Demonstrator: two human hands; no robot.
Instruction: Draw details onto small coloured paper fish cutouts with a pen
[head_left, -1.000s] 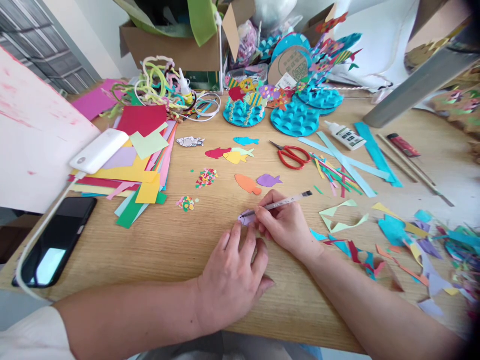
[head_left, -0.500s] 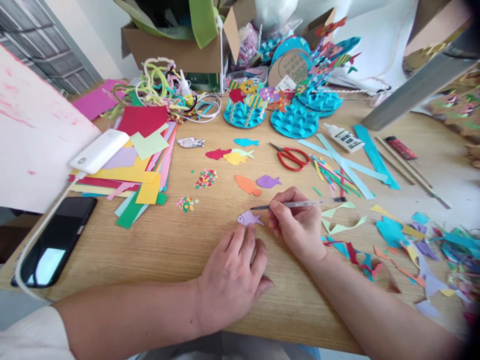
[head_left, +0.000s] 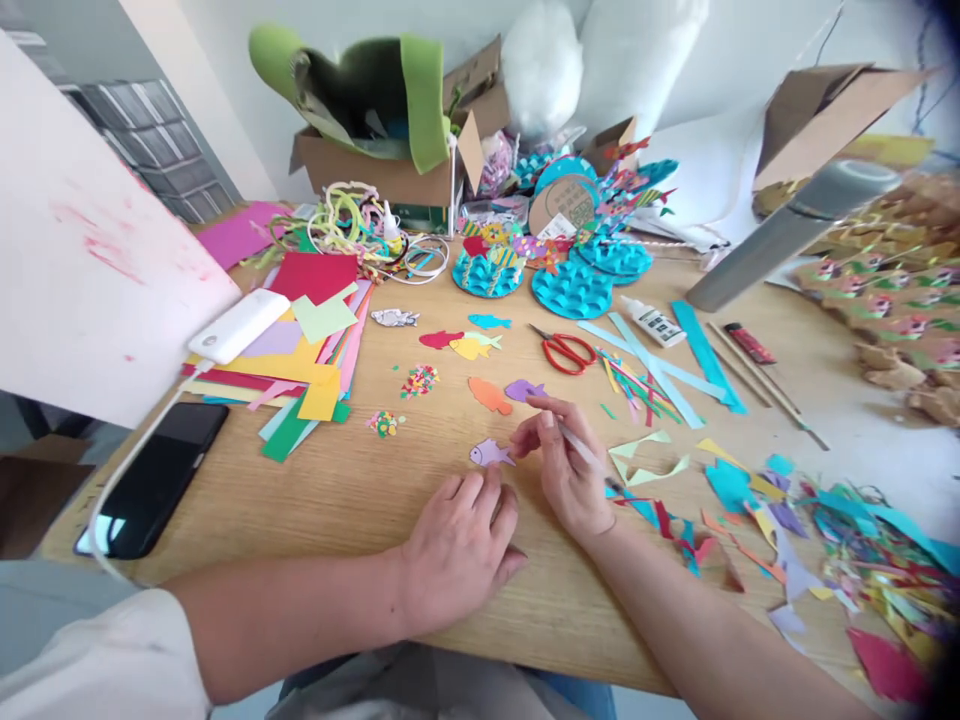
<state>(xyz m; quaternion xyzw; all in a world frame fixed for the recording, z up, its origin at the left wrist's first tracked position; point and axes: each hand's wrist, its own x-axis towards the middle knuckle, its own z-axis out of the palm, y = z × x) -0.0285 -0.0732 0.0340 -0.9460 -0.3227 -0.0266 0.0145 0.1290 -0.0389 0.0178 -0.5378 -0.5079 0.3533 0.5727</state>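
Note:
A light purple paper fish (head_left: 489, 453) with a drawn eye and gill line lies flat on the wooden table. My left hand (head_left: 461, 545) rests palm down just below it, its loosely bent fingers close to the fish's lower edge; whether they touch it I cannot tell. Between the thumb and fingers of my right hand (head_left: 570, 470) is a slim pen (head_left: 583, 452), tilted back toward the wrist, with its writing tip hidden. Above these lie an orange paper fish (head_left: 489, 394) and a darker purple fish (head_left: 523, 390), the latter close to my right fingertips.
Red-handled scissors (head_left: 568, 352), a glue bottle (head_left: 652, 322) and paper strips lie to the right, with scraps (head_left: 787, 540) nearer me. Two confetti piles (head_left: 418, 380) are left of the fish. Coloured paper (head_left: 319, 275), a phone (head_left: 154, 480) and a power bank (head_left: 238, 325) occupy the left side.
My right hand has turned, swinging the pen's tip away from the purple fish. The left fingers have drawn back slightly and bent more. The head view has tilted up.

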